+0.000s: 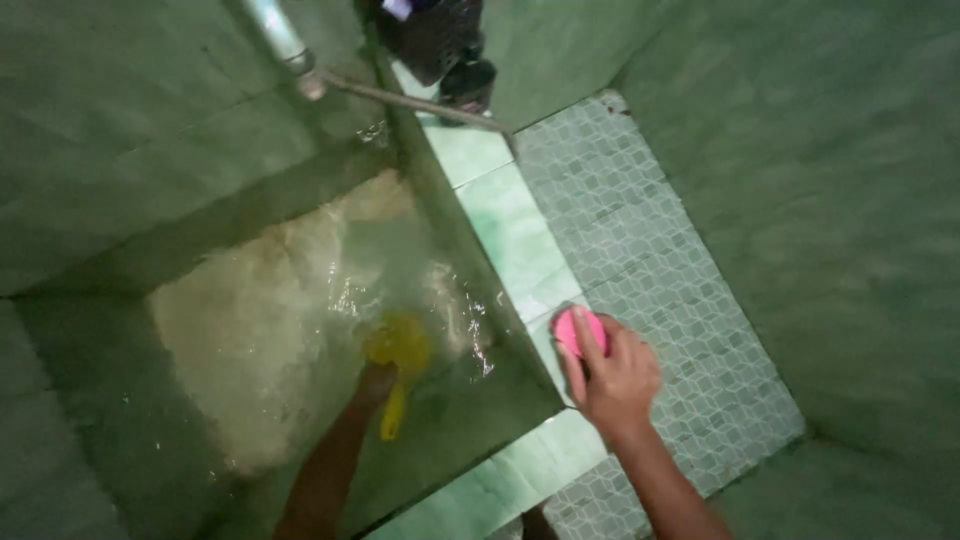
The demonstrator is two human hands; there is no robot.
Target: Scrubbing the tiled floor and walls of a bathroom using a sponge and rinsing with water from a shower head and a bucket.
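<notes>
My left hand [376, 382] is under the water of a green tiled tub [500, 240], shut on the handle of a yellow dipper [398, 352] that sits submerged and blurred by ripples. On the tub's pale green rim rests my right hand [615, 375], its fingers wrapped over a round pink object [572, 330]. The water [270, 310] is churned and cloudy around the dipper.
A metal pipe with a tap [400, 98] runs over the tub's far corner. A dark basket [435, 35] stands at the rim's far end. Patterned floor tiles [660, 260] lie right of the tub, with green tiled walls [840, 180] around.
</notes>
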